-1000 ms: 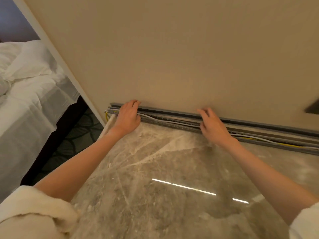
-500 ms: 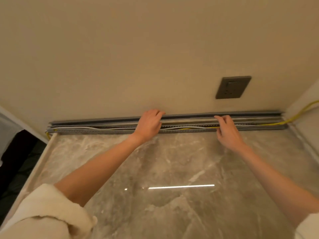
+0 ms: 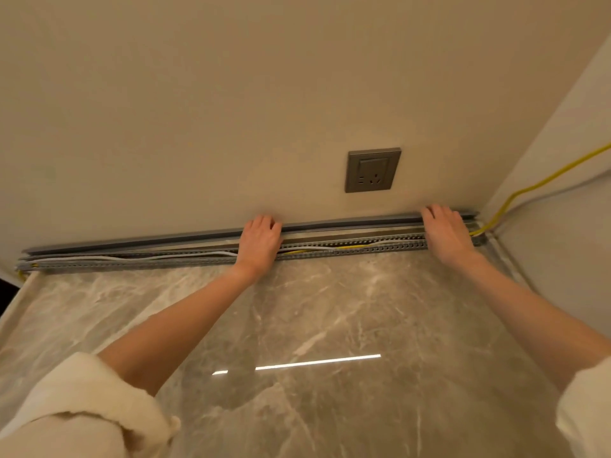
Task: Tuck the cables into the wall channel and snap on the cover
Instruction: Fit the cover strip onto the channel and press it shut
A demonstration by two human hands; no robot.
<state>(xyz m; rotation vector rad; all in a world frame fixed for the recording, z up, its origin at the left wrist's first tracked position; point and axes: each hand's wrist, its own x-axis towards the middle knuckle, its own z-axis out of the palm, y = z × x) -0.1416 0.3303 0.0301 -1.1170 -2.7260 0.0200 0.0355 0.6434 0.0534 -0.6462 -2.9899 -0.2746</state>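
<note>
**Channel runs left-right along wall base, both hands on it**

Slotted channel [image 3: 132, 263] at the wall/counter junction, long axis sideways. White cable [image 3: 99, 258] and yellow cable [image 3: 330, 248] inside. Cover [image 3: 148, 241] propped behind, not snapped. Left hand [image 3: 259, 241] mid-span, right hand [image 3: 446, 234] near right end; well apart, palms down, gripping or just pressing: unclear. Left stretch unattended, closer to left hand.

The channel [image 3: 132, 262] runs along the wall's foot behind the marble top [image 3: 297, 325], cables [image 3: 132, 258] inside, socket [image 3: 372, 170] above.

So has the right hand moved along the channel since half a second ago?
Yes. The right hand slid rightward, from under the wall socket to the channel's corner end.
</note>
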